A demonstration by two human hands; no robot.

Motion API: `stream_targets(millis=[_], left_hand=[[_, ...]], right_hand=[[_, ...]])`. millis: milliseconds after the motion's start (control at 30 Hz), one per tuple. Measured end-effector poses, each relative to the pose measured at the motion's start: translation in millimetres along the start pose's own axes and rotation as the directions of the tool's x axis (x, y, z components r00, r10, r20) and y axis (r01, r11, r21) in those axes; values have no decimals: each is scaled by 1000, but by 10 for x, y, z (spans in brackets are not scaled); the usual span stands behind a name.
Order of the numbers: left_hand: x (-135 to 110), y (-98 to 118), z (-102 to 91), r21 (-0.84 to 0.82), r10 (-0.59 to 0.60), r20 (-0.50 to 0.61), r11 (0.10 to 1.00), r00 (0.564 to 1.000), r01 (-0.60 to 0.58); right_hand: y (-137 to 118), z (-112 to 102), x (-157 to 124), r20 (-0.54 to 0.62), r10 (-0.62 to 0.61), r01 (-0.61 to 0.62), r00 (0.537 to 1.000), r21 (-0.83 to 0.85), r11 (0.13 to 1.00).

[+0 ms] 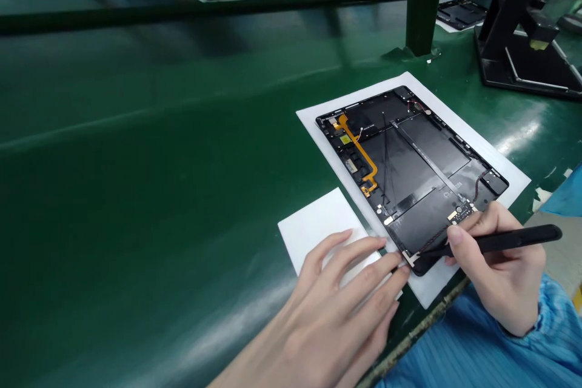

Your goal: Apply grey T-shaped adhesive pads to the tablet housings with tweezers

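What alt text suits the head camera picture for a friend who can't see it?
A person's right hand holds a slim black pen-like tool at the near corner of a flat black device shell with an orange ribbon cable, on white paper atop a glossy green worktop. The left hand partly covers a smaller white sheet, its fingers by that corner.

Open device housing (409, 170): blk, smooth, semi-gloss; plastic vs metal can't be told. Tweezers (518, 239) finished matt blk. Backing sheet (427, 294): matt wht, papery. Benchtop (136, 224) surfaced glossy grn, smooth. Sleeve (557, 306): cloth, wrinkled.
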State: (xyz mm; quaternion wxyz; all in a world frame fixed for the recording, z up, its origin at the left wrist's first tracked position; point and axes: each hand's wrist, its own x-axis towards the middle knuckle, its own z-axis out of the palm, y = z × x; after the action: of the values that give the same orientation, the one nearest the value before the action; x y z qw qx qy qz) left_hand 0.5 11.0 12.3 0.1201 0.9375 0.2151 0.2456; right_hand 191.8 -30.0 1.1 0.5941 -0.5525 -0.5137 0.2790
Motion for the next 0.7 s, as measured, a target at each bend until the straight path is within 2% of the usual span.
stream_targets(millis=[400,700], left_hand=[[-30,42,81,-40,-87,-99,996,991,83],[-90,36,135,-21,-109,-56,994,992,108]], right_hand=[[-20,11,16,-2,13,-13,1000,-8,1000],[-35,8,11,25,23,-23,999,-12,1000]])
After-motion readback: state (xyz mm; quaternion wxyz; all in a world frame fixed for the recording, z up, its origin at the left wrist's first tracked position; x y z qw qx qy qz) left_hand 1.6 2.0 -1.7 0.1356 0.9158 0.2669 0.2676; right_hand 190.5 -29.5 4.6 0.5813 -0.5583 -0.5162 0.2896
